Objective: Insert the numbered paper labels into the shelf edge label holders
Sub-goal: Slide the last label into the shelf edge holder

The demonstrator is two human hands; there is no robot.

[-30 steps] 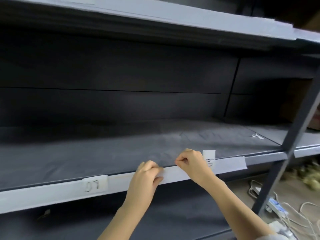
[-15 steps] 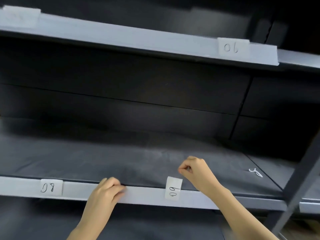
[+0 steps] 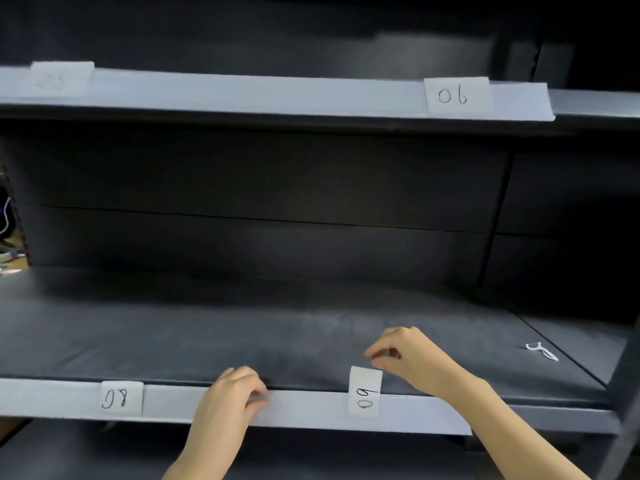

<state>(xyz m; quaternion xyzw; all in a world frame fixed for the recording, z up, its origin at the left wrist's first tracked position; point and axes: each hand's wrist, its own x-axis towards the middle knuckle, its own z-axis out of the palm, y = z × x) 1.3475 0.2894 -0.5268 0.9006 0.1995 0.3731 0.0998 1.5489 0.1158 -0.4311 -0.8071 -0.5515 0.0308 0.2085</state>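
Label 09 below curled, empty right hand; left hand pinches holder strip

Four paper labels show: one marked 06 and one too blurred to read on the upper label holder strip; one marked 08 and one marked 09, turned on end, at the lower label holder strip. Two label holder strips; two shelves in view, upper and lower shelf; two hands, left hand and right hand; one small white loop lies on the lower shelf.
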